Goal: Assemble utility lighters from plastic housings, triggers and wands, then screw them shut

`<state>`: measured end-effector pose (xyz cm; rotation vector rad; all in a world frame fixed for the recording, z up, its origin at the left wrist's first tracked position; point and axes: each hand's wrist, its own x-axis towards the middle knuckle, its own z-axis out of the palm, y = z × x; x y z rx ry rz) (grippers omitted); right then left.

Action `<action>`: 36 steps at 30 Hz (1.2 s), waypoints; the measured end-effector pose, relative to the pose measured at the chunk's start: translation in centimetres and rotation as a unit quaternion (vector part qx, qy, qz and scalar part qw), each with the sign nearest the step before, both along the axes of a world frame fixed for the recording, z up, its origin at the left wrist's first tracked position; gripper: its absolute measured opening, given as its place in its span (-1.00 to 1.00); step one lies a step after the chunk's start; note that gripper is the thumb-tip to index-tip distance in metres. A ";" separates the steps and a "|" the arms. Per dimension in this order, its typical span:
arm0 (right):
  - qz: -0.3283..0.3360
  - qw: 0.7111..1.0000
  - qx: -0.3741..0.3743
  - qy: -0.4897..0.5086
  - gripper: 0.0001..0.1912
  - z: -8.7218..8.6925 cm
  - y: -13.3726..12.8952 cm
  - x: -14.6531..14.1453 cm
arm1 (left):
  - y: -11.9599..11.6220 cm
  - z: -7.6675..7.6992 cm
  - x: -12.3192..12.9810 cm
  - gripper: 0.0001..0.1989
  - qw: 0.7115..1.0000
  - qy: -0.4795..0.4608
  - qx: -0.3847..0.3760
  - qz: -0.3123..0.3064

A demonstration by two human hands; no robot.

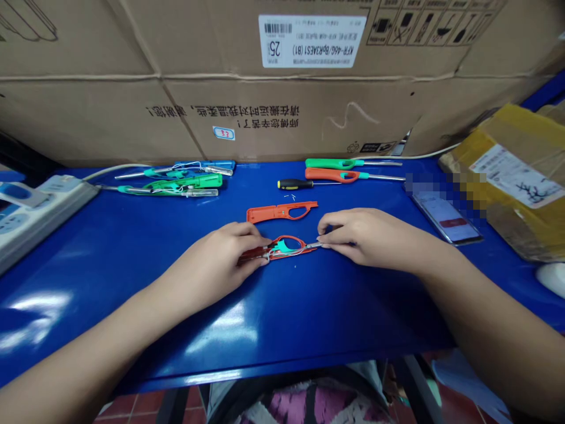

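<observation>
An opened orange lighter [286,254] lies at the middle of the blue table, its teal trigger and thin wires showing inside. My left hand [223,259] grips its handle end, thumb and fingers on either side. The metal tube at its right end is pinched in my right hand [353,235]. Just behind, a loose orange half shell [282,211] rests on the table. Beyond that lie a black and yellow screwdriver [295,184] and a few tiny screws [290,196].
Closed green [326,163] and orange [329,174] lighters lie at the back; opened blue [205,165] and green [185,184] ones lie back left. A power strip [37,212] is left, a phone [445,215] right, beside a taped parcel [521,176]. A large carton [220,47] stands behind.
</observation>
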<state>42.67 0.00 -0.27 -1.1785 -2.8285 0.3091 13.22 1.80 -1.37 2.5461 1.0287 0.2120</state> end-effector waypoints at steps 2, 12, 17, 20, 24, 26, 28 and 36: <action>0.010 0.999 0.034 -0.015 -0.78 -0.2 -0.1 -0.2 | 0.1 0.0 0.0 -0.75 1.000 0.000 0.005 -0.002; -0.028 0.996 0.016 0.078 -0.78 -1.2 0.2 -0.5 | 0.6 -0.2 -0.5 -0.74 1.000 -0.020 0.007 -0.009; -0.017 0.995 0.001 0.102 -0.86 -1.5 0.6 -0.6 | 0.8 -0.2 -0.5 -0.73 1.000 -0.017 0.009 -0.006; -0.010 0.994 0.024 0.102 -0.81 -1.9 0.8 -0.6 | 0.9 -0.1 -0.5 -0.74 1.000 -0.017 0.012 -0.004; -0.016 0.994 0.067 0.079 -0.75 -2.4 0.8 -0.7 | 1.1 -0.2 -0.5 -0.75 1.000 -0.019 0.011 0.003; -0.014 0.994 0.082 0.072 -0.73 -2.4 0.8 -0.8 | 1.2 -0.3 -0.5 -0.74 1.000 -0.021 0.011 0.003; -0.011 0.994 0.086 0.070 -0.73 -2.4 0.8 -0.8 | 1.2 -0.4 -0.5 -0.74 1.000 -0.025 0.010 0.002; -0.060 0.993 0.034 0.100 -0.85 -2.2 0.7 -1.4 | 1.3 -0.3 -0.5 -0.78 0.999 -0.033 0.009 -0.021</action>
